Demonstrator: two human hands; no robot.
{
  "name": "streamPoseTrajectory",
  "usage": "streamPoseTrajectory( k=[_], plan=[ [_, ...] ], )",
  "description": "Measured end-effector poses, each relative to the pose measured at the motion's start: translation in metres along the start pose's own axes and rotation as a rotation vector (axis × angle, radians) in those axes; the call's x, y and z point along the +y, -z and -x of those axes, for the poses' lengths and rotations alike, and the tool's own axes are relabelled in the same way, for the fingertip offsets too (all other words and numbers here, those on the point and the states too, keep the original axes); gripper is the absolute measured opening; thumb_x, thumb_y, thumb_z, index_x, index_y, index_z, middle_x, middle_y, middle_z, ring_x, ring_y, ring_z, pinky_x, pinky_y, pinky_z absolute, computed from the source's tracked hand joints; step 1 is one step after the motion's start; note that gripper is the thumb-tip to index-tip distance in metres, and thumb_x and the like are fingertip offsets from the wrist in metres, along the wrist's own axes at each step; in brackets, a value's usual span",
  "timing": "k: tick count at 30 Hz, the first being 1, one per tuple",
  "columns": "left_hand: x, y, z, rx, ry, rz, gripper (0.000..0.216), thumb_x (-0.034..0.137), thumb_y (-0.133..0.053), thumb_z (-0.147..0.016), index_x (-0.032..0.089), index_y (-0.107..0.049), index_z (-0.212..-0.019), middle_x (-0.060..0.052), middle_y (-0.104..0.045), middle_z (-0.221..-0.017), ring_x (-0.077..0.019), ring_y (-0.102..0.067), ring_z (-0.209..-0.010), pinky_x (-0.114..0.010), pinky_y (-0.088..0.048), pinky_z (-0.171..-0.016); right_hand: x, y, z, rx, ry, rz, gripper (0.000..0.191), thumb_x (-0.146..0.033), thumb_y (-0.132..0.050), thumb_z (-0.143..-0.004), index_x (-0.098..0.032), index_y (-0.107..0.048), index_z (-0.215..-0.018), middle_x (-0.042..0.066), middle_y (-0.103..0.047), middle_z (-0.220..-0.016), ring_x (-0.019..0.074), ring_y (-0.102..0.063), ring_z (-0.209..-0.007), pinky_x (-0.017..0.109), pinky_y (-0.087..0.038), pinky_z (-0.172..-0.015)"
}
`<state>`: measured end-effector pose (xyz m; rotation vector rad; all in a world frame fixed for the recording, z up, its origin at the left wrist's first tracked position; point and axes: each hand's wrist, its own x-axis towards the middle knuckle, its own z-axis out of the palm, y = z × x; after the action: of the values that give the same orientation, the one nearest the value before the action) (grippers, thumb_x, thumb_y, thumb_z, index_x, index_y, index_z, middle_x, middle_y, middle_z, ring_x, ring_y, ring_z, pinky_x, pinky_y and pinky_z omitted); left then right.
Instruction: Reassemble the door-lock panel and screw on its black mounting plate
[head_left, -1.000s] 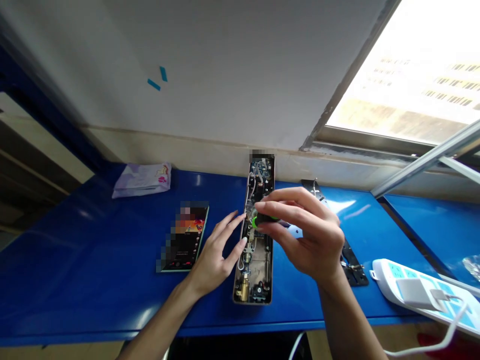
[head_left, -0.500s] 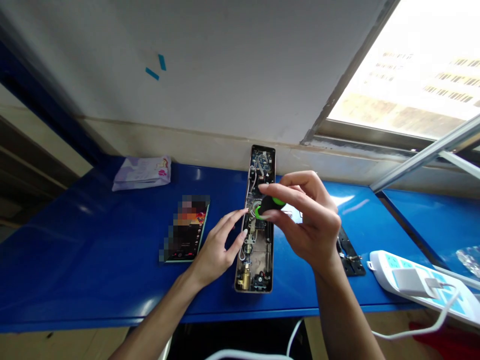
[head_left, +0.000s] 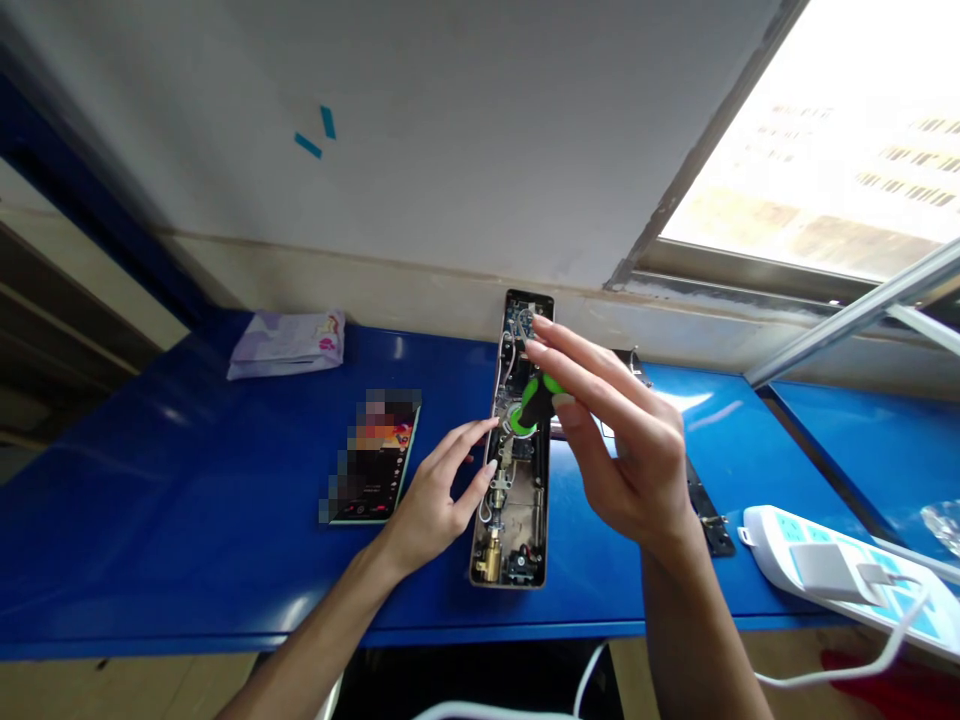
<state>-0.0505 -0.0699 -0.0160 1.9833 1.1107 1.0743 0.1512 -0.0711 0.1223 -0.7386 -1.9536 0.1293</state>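
A long, narrow electronic door lock body (head_left: 530, 515) lies open on the blue table, showing wires, a circuit board near its far end and a brass cylinder at its near end. My left hand (head_left: 431, 495) rests along its left rim, thumb and fingers apart, fingertips touching the edge. Over the middle of the lock body, my right hand (head_left: 626, 435) has a green-and-black screwdriver (head_left: 534, 405) between thumb and fingers, the forefinger and middle finger stretched out. The screwdriver's handle tilts down into the lock body; its tip is hidden.
Left of the lock body lies a phone (head_left: 375, 460), with a purple-and-white packet (head_left: 286, 345) behind it. A black plate (head_left: 711, 510) sits partly behind my right arm. At the right is a white power strip (head_left: 780, 550) with a plugged-in charger and cable (head_left: 892, 640).
My right hand's fingers have straightened from a curled grip, and the screwdriver handle has turned and leans differently. My left hand stays at the lock body's rim.
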Motion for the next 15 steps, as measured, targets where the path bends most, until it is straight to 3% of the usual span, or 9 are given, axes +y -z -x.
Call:
streamPoseTrajectory(
  k=[2,4,7,9,12,13,15],
  plan=[
    [-0.0004,-0.0003,0.0000,0.004,0.001,-0.001,0.045,0.030,-0.054,-0.109,0.029,-0.053,-0.154,-0.009,-0.064,-0.150,-0.0247,-0.066,-0.134,-0.037,-0.060,-0.109,-0.0010,-0.0008,-0.0004,-0.022,0.012,-0.070,0.051,-0.005,-0.057,-0.103,-0.026,-0.065,-0.148,0.012,-0.073,-0.142,0.0250,-0.072,-0.130,0.044,-0.063,-0.106],
    [-0.0002,-0.0003,0.0002,0.009,0.000,0.000,0.046,0.029,-0.056,-0.108,0.029,-0.054,-0.154,-0.009,-0.066,-0.147,-0.0247,-0.068,-0.130,-0.036,-0.061,-0.106,-0.0009,-0.0029,-0.0010,0.040,0.027,-0.073,0.046,-0.009,-0.071,-0.098,-0.031,-0.073,-0.138,0.008,-0.080,-0.119,0.0210,-0.079,-0.107,0.036,-0.069,-0.088],
    [0.0002,-0.0003,0.0005,0.012,-0.007,-0.004,0.046,0.029,-0.056,-0.107,0.030,-0.054,-0.153,-0.008,-0.068,-0.144,-0.0251,-0.069,-0.127,-0.036,-0.062,-0.104,-0.0001,-0.0051,-0.0014,0.138,0.011,0.003,0.038,-0.021,-0.086,-0.089,-0.033,-0.081,-0.125,0.004,-0.072,-0.095,0.0171,-0.073,-0.081,0.030,-0.066,-0.067],
    [0.0002,-0.0003,0.0006,0.013,-0.007,-0.004,0.046,0.029,-0.056,-0.108,0.030,-0.054,-0.154,-0.008,-0.066,-0.146,-0.0248,-0.069,-0.127,-0.036,-0.062,-0.104,-0.0002,-0.0038,-0.0013,0.089,-0.038,0.009,0.036,-0.021,-0.075,-0.098,-0.031,-0.077,-0.132,0.007,-0.073,-0.108,0.0185,-0.074,-0.089,0.033,-0.068,-0.074],
    [0.0001,-0.0003,0.0007,0.013,0.001,0.009,0.045,0.030,-0.056,-0.108,0.030,-0.054,-0.153,-0.008,-0.065,-0.149,-0.0243,-0.069,-0.127,-0.037,-0.061,-0.106,-0.0011,0.0000,-0.0012,-0.059,-0.052,-0.100,0.050,-0.008,-0.053,-0.105,-0.028,-0.065,-0.148,0.011,-0.072,-0.141,0.0240,-0.073,-0.124,0.040,-0.066,-0.098],
    [-0.0001,-0.0004,0.0007,0.012,0.008,0.015,0.045,0.031,-0.056,-0.108,0.029,-0.054,-0.153,-0.008,-0.065,-0.148,-0.0242,-0.069,-0.125,-0.038,-0.061,-0.106,-0.0010,0.0007,-0.0013,-0.073,-0.031,-0.131,0.051,-0.006,-0.054,-0.104,-0.028,-0.065,-0.148,0.011,-0.073,-0.141,0.0240,-0.072,-0.127,0.040,-0.065,-0.101],
    [-0.0008,-0.0008,0.0006,0.013,0.031,0.045,0.045,0.032,-0.057,-0.107,0.029,-0.056,-0.152,-0.009,-0.067,-0.146,-0.0239,-0.072,-0.118,-0.039,-0.062,-0.104,-0.0003,0.0002,-0.0017,-0.026,0.018,-0.130,0.046,-0.007,-0.066,-0.100,-0.029,-0.072,-0.140,0.009,-0.079,-0.124,0.0216,-0.078,-0.114,0.035,-0.068,-0.092]
  ],
)
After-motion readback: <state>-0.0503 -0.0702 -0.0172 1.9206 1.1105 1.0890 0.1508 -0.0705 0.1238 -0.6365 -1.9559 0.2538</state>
